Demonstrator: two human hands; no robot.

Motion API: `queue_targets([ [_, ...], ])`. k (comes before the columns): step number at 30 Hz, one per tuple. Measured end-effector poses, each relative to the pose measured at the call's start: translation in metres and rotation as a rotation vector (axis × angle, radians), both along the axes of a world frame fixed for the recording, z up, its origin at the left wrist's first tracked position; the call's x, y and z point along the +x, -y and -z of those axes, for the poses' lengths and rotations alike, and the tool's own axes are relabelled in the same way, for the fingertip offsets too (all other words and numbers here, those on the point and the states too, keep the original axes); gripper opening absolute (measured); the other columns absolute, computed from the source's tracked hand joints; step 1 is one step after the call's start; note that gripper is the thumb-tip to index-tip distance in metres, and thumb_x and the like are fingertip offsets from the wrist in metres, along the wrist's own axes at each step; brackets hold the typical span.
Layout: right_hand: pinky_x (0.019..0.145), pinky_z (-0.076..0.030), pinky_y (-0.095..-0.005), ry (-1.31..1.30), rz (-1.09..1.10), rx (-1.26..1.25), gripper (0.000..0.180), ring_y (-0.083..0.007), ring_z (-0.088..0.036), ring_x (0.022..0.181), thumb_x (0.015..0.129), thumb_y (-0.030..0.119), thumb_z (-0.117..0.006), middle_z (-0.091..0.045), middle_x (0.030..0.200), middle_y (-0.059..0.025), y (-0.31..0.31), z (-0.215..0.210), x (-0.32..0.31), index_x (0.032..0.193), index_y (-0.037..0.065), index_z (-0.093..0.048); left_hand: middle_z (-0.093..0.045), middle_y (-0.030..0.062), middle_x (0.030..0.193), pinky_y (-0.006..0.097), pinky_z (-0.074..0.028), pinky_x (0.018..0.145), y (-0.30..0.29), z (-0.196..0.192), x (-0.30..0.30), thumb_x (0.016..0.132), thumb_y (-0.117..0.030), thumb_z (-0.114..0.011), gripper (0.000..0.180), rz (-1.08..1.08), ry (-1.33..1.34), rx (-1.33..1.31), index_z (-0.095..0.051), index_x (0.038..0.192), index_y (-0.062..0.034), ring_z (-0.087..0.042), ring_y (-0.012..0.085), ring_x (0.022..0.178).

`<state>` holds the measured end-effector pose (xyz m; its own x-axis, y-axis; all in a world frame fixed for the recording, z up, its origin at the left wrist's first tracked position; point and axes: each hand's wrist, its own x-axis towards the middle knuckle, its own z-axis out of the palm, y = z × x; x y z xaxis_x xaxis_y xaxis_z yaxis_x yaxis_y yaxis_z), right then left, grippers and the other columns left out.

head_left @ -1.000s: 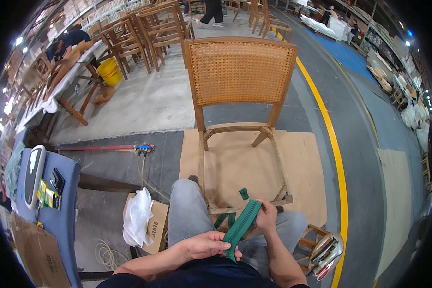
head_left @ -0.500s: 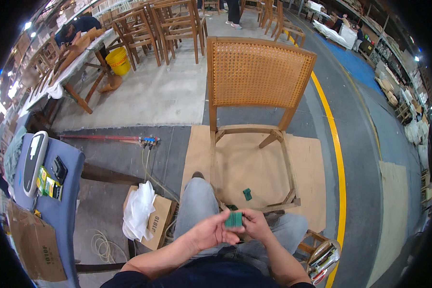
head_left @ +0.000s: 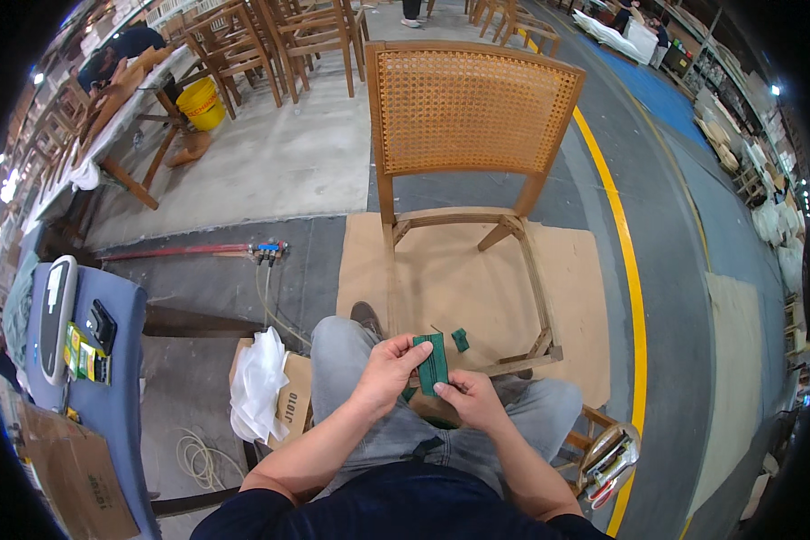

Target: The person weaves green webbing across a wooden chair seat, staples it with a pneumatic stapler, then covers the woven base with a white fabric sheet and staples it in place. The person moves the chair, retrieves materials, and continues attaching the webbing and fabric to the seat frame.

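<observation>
A short strip of green webbing with dark stripes (head_left: 434, 367) stretches between my two hands above my lap. My left hand (head_left: 387, 371) pinches its upper left end, thumb on top. At the lower right end, my right hand (head_left: 474, 400) grips it between thumb and fingers. In front of me stands a wooden chair (head_left: 535, 283) with a woven cane back and an open seat frame. Through that seat frame a small green piece (head_left: 460, 339) shows on the cardboard sheet (head_left: 567, 261). More green material partly shows below my hands, its shape hidden.
To my left is a blue padded surface (head_left: 126, 360) with a pale elongated device. White plastic wrapping (head_left: 263, 387) lies on a cardboard box (head_left: 295, 400). A red bar with hose fittings (head_left: 265, 247) lies beyond. At my right, a container of tools (head_left: 610, 459) stands beside the yellow floor line.
The compact green webbing now lies lengthwise between both hands. My left hand has turned from an open palm to a pinch on its upper end. The view has shifted slightly.
</observation>
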<state>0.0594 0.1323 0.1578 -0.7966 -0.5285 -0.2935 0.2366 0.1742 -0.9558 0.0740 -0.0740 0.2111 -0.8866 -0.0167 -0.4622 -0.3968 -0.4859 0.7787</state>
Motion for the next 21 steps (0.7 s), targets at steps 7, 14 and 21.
queue_targets([
  [7, 0.084, -0.055, -0.03, -0.203, 0.279, -0.22, 0.023, -0.0115, -0.067, 0.091, 0.098, -0.003, -0.069, -0.071, 0.101, -0.0046, 0.025, -0.028, -0.022, 0.119, 0.002, -0.063, -0.071, -0.0009, 0.091, 0.023, -0.052, 0.074, 0.001, 0.024, 0.003, 0.105, -0.012, -0.069, 0.01, 0.047, -0.03, -0.063, -0.071, 0.106, -0.0013, -0.064, 0.0056, 0.083],
  [14, 0.076, -0.054, -0.0314, -0.534, 0.227, -0.011, 0.014, -0.0184, -0.069, 0.082, 0.094, -0.001, -0.073, -0.072, 0.092, -0.0079, 0.032, -0.029, -0.031, 0.107, 0.003, -0.073, -0.071, -0.0003, 0.092, 0.022, -0.052, 0.074, 0.001, 0.025, -0.001, 0.104, -0.011, -0.07, 0.01, -0.042, 0.009, -0.031, -0.071, 0.106, -0.0009, -0.064, 0.0056, 0.082],
  [21, 0.074, -0.056, -0.035, -0.693, 0.197, 0.109, 0.016, -0.0272, -0.07, 0.081, 0.091, 0.002, -0.075, -0.072, 0.092, -0.0123, 0.039, -0.036, -0.042, 0.107, 0.003, -0.075, -0.072, 0.001, 0.095, 0.023, -0.053, 0.075, 0.004, 0.031, -0.005, 0.103, -0.007, -0.07, 0.01, -0.034, -0.053, -0.074, -0.071, 0.108, 0.0013, -0.064, 0.0062, 0.083],
])
